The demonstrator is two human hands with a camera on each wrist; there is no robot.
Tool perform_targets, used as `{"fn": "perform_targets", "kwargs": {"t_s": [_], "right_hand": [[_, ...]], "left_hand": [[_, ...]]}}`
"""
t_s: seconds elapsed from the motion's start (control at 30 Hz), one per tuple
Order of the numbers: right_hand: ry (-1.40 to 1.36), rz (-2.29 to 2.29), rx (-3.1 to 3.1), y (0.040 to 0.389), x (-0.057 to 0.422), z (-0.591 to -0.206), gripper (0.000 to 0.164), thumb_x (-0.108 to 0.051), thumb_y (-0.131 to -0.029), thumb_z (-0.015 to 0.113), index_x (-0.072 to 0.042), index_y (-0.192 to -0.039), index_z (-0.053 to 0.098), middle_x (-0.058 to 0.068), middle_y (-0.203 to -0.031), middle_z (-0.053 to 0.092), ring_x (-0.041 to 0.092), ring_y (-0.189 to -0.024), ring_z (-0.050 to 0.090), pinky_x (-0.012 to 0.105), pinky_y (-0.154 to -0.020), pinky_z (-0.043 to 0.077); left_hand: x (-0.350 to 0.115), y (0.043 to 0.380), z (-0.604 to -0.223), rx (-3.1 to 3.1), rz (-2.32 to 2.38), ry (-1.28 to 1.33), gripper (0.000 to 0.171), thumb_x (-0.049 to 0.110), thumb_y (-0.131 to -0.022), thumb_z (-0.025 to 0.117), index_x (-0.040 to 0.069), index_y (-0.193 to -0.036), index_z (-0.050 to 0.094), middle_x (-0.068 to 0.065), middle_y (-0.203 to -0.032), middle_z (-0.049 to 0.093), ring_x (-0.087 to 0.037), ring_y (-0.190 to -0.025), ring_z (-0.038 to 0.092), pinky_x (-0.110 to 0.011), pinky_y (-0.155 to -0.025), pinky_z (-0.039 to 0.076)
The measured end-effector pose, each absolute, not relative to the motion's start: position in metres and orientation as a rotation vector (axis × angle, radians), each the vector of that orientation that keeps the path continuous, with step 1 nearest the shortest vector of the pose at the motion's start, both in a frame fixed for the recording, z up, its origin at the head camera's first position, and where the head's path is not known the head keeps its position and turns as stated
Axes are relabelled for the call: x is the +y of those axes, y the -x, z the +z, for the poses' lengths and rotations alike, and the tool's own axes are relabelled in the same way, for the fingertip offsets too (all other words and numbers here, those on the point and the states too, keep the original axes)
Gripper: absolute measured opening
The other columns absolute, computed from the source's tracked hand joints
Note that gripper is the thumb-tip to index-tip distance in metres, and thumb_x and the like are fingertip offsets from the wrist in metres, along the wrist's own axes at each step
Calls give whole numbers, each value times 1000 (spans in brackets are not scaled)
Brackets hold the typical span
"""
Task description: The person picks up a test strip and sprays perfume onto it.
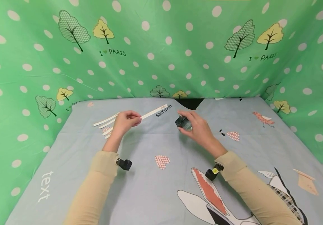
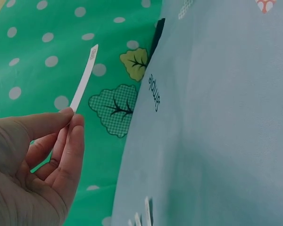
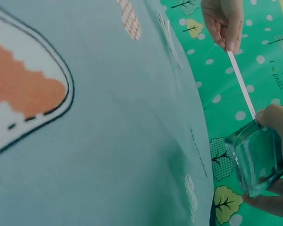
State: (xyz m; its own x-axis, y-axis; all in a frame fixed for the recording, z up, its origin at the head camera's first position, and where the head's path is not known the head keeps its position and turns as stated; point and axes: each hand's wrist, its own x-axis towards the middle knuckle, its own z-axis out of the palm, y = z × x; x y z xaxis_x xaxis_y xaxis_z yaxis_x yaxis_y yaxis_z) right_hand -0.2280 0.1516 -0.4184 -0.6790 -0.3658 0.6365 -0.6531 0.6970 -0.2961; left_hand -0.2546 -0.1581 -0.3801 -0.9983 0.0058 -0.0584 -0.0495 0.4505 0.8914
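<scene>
Between thumb and fingertips, my left hand pinches one end of a white perfume test strip. The strip's printed, pointed far end reaches toward the right hand in the head view. A square, clear glass perfume bottle is in the grip of my right hand, tilted, with its base turned leftward. Thumb and fingers wrap the bottle's sides, and the index finger lies at its top, which is mostly hidden. In the right wrist view the bottle shows thick glass walls, and the strip overlaps its upper edge.
Several more white strips lie fanned out on the grey printed cloth, left of and partly behind the left hand. A green dotted curtain closes off the back and both sides. Each wrist wears a small black camera.
</scene>
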Motion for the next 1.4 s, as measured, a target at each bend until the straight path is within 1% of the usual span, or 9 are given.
{"fn": "perform_targets", "kwargs": {"t_s": [0.13, 0.27, 0.37, 0.5, 0.67, 0.83, 1.07, 1.37, 1.4], "right_hand": [[-741, 700, -2413, 227, 153, -418, 66, -23, -83, 82, -19, -142, 52, 14, -123, 63, 31, -106, 65, 45, -72, 60], [-717, 702, -2440, 226, 154, -417, 66, -24, -84, 82, -20, -142, 51, 13, -123, 62, 31, -104, 65, 44, -70, 58], [-712, 709, -2439, 226, 156, -417, 66, -24, -83, 82, -21, -142, 51, 12, -123, 62, 30, -104, 65, 45, -72, 59], [-724, 723, -2428, 225, 158, -418, 66, -24, -83, 82, -21, -142, 51, 11, -123, 62, 30, -108, 65, 46, -77, 60], [-732, 725, -2416, 225, 160, -419, 66, -23, -83, 82, -22, -142, 51, 11, -124, 62, 30, -107, 66, 46, -76, 60], [-731, 719, -2403, 224, 161, -420, 67, -22, -83, 83, -21, -142, 51, 12, -123, 63, 32, -103, 67, 46, -73, 60], [-738, 740, -2397, 223, 161, -421, 67, -22, -82, 83, -20, -141, 51, 12, -123, 63, 30, -108, 65, 47, -79, 60], [-740, 749, -2389, 224, 163, -425, 66, -21, -82, 82, -20, -140, 51, 11, -122, 64, 29, -108, 65, 47, -83, 60], [-740, 748, -2388, 225, 163, -425, 66, -21, -82, 82, -20, -140, 51, 11, -121, 64, 29, -107, 65, 47, -83, 60]], "left_hand": [[-157, 257, -380, 2631, 1609, 56, 21, 11, -92, 70, -3, -108, 70, -13, -94, 71, -3, -73, 66, -18, -72, 60], [-157, 261, -378, 2632, 1601, 66, 22, 12, -93, 70, -2, -109, 69, -10, -94, 70, -10, -80, 69, -17, -73, 59], [-157, 264, -377, 2632, 1606, 69, 22, 12, -93, 70, -2, -110, 69, -9, -94, 69, -14, -84, 70, -18, -74, 60], [-158, 267, -375, 2636, 1622, 73, 22, 11, -93, 70, -3, -109, 69, -11, -94, 70, -7, -78, 68, -18, -73, 60], [-159, 272, -374, 2631, 1635, 88, 22, 11, -93, 69, -3, -111, 69, -14, -99, 70, 0, -73, 65, -18, -73, 60], [-161, 278, -376, 2639, 1626, 110, 22, 12, -93, 69, -2, -111, 69, -14, -102, 70, -2, -74, 65, -17, -72, 59], [-160, 284, -378, 2638, 1614, 138, 22, 14, -94, 69, 0, -111, 69, -10, -98, 69, -4, -76, 65, -18, -73, 59], [-160, 294, -380, 2676, 1610, 175, 22, 16, -94, 69, 2, -111, 69, -12, -101, 69, -14, -85, 69, -16, -70, 58], [-161, 295, -380, 2674, 1613, 181, 22, 16, -94, 69, 1, -111, 69, -13, -102, 69, -14, -85, 69, -19, -73, 59]]}}
